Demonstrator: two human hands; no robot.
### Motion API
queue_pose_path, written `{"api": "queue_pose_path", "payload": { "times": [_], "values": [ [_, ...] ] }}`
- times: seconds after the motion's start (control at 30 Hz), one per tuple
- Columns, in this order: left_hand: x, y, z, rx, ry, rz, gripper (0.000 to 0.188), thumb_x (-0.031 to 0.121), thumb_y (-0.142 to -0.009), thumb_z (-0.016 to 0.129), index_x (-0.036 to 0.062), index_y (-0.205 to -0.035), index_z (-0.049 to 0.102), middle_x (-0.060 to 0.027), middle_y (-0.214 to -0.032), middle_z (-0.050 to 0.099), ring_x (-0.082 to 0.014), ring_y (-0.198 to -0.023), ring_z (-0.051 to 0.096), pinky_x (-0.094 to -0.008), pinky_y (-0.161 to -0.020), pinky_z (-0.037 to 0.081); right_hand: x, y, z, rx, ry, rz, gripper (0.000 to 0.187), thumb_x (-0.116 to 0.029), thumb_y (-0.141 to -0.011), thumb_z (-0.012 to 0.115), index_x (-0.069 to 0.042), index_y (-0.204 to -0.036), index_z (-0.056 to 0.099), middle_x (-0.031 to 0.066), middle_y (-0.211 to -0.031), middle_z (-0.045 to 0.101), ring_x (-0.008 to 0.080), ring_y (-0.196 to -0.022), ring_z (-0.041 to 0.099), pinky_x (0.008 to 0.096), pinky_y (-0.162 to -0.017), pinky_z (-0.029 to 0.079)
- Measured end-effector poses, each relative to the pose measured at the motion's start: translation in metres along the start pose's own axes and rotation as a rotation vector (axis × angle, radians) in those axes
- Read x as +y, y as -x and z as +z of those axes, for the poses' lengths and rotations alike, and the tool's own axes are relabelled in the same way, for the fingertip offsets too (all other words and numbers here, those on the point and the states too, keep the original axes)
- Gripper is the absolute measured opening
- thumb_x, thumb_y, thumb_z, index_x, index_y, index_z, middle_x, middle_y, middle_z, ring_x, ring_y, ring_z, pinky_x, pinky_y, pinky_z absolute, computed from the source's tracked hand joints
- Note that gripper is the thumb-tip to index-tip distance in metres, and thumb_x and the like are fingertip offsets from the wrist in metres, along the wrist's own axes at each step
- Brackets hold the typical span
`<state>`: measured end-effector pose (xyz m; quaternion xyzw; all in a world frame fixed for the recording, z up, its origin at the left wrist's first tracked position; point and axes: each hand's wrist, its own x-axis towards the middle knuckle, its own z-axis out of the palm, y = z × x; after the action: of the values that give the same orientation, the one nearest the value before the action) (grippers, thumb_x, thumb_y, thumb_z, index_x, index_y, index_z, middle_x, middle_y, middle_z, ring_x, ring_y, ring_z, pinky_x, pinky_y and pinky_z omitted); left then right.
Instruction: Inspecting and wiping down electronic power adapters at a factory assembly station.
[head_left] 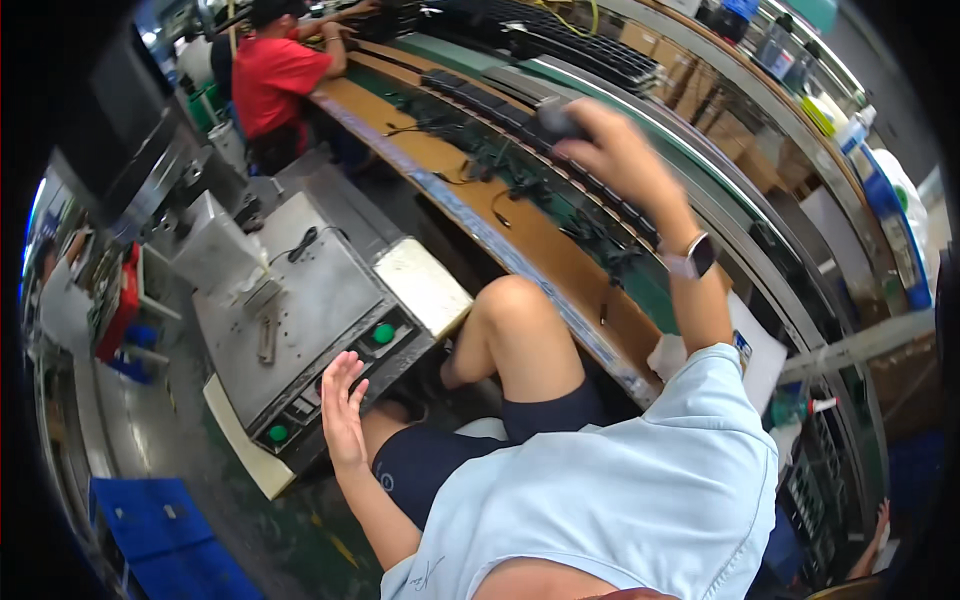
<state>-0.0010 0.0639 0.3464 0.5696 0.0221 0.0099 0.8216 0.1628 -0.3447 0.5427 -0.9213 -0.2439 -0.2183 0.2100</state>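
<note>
My left hand (343, 410) is raised with its fingers apart, beside the front panel of a grey metal machine (330, 300). Nothing is in it. Two green push buttons (383, 333) show on that panel. Reaching over the workbench line, my right hand (610, 145) is blurred by motion. Its fingers close on a small black object (556, 120) whose kind I cannot make out. Beneath it runs a long row of black blocks (480, 98), with black cables (520, 185) lying on the green strip alongside. A short metal piece (267, 338) rests on the machine's top.
A brown bench board (400, 125) with a taped edge crosses in front of my knees. At the far left a person in red (275, 85) works on the same line. Shelves with cardboard boxes (675, 70) rise at the right. Blue bins (165, 530) stand at lower left.
</note>
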Motion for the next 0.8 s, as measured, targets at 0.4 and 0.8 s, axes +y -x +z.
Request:
{"api": "queue_pose_path", "payload": {
  "times": [0.4,0.8],
  "values": [
    [-0.048,0.018,-0.005,-0.048,-0.128,-0.246,0.030,0.021,-0.102,0.048,0.0014,-0.122,0.057,-0.0111,-0.122,0.061,-0.0162,-0.110,0.057,-0.0253,-0.092,0.042,0.179,0.188,-0.008,0.176,0.452,0.562,0.060,-0.040,-0.070,0.084,0.007,-0.100,0.060,0.0198,-0.095,0.063,0.0322,-0.084,0.062,0.0397,-0.080,0.050],
    [-0.050,0.043,-0.043,0.148,-0.072,-0.228,0.023,0.017,-0.101,0.050,0.0019,-0.116,0.058,-0.0094,-0.114,0.062,-0.0135,-0.103,0.058,-0.0241,-0.091,0.042,0.086,0.178,-0.034,0.219,0.423,0.645,0.060,-0.021,-0.062,0.083,0.002,-0.107,0.052,0.0179,-0.098,0.061,0.0314,-0.083,0.059,0.0373,-0.079,0.050]
  ]
}}
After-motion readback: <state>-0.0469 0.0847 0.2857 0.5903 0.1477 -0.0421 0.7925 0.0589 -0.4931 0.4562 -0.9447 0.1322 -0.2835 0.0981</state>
